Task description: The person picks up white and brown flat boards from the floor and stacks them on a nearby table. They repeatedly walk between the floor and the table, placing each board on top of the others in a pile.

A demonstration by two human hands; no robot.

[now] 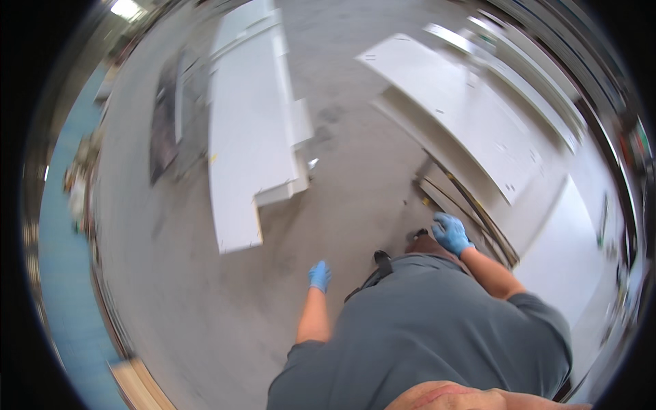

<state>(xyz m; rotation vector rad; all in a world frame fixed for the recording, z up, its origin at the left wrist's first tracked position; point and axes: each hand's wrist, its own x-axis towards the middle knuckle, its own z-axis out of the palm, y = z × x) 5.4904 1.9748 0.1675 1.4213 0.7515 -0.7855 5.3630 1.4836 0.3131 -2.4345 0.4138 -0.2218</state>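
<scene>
My left hand (319, 275), in a blue glove, hangs low at my side over the grey floor. Motion smears its fingers, and nothing shows in it. In a matching glove, my right hand (451, 232) is in front of my right hip with its fingers loosely apart, holding nothing I can see. Nearest to it is a dark, narrow frame edge (473, 203) along the right-hand stack. A long white panel (249, 143) with a notched near corner lies ahead on the left, on top of other pale pieces. Another large white panel (451, 109) lies ahead on the right.
Long white strips (529, 85) lie beyond the right panel. Another white sheet (564, 253) is close on my right. At the left are a dark, flat piece (166, 116), a blue strip of floor (72, 239) and wooden boards (140, 386). Grey floor (342, 205) runs between the stacks.
</scene>
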